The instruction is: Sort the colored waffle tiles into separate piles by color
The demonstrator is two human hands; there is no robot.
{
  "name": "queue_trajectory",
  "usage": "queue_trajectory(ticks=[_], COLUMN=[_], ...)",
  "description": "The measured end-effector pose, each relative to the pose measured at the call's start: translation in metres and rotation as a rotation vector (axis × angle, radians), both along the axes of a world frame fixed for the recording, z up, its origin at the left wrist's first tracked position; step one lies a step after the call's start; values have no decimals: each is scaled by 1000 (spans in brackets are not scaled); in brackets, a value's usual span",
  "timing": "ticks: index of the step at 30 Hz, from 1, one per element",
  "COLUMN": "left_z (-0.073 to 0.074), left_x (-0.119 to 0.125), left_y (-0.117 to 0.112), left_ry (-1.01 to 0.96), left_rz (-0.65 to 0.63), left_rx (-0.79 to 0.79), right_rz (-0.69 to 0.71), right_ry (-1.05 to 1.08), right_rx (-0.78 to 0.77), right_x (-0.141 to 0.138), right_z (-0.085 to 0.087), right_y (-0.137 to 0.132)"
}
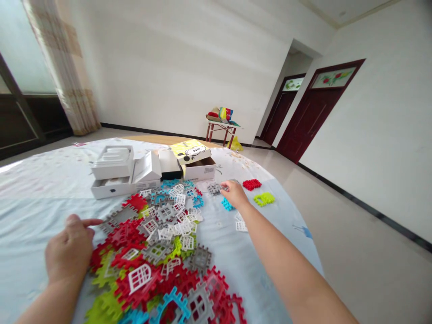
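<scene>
Nearest of all is a loose heap of interlocking plastic lattice tiles (158, 243) in red, lime, grey, white and blue, spread across a pale blue bedspread (40, 198), with the person's bare forearms reaching in on either side. The two hands are well apart. The left hand (69, 249) sits at the heap's near left edge, its fingers curled but its index finger (92, 221) stretched out just beside a grey tile, and it grips nothing. The right hand (234, 193) reaches far across, its fingertips (224, 184) at a small grey tile (214, 189); whether they are clamped on it I cannot tell. Just beyond that hand, apart from the heap, lie a red tile cluster (251, 184), a lime tile cluster (263, 199), a blue tile cluster (227, 204) and a white tile cluster (240, 223). Behind the heap stand an open white box (111, 168), a black box (169, 164) and a yellow Mickey Mouse box lid (190, 150). Across the room, a small red-legged table (221, 133) holds packets, with a yellow bag (235, 144) beside it.
</scene>
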State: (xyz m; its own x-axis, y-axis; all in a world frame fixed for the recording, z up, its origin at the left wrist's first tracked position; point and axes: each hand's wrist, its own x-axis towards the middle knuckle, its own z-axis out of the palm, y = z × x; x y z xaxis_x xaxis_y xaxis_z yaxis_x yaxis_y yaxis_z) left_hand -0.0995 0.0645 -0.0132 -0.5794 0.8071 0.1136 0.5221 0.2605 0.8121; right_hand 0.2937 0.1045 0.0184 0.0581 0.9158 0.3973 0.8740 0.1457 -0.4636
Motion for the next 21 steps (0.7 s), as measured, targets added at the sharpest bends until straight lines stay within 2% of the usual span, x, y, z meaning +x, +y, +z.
queue_trajectory(ticks=[5, 9, 14, 19, 21], left_z=[-4, -9, -12, -12, -14], left_x=[-1, -3, -4, -4, -6], left_y=[-1, 1, 3, 3, 4], left_ry=[-42, -36, -38, -11, 70], left_rz=[-26, -43, -41, -50, -56], left_rx=[50, 79, 85, 83, 92], right_rz=[-93, -151, -17, 158, 206], right_ry=[-121, -138, -104, -78, -82], right_rx=[-42, -42, 15, 0, -32], right_x=[5, 4, -12, -47, -63], right_z=[5, 3, -1, -6, -8], right_y=[40, 53, 39, 15, 8])
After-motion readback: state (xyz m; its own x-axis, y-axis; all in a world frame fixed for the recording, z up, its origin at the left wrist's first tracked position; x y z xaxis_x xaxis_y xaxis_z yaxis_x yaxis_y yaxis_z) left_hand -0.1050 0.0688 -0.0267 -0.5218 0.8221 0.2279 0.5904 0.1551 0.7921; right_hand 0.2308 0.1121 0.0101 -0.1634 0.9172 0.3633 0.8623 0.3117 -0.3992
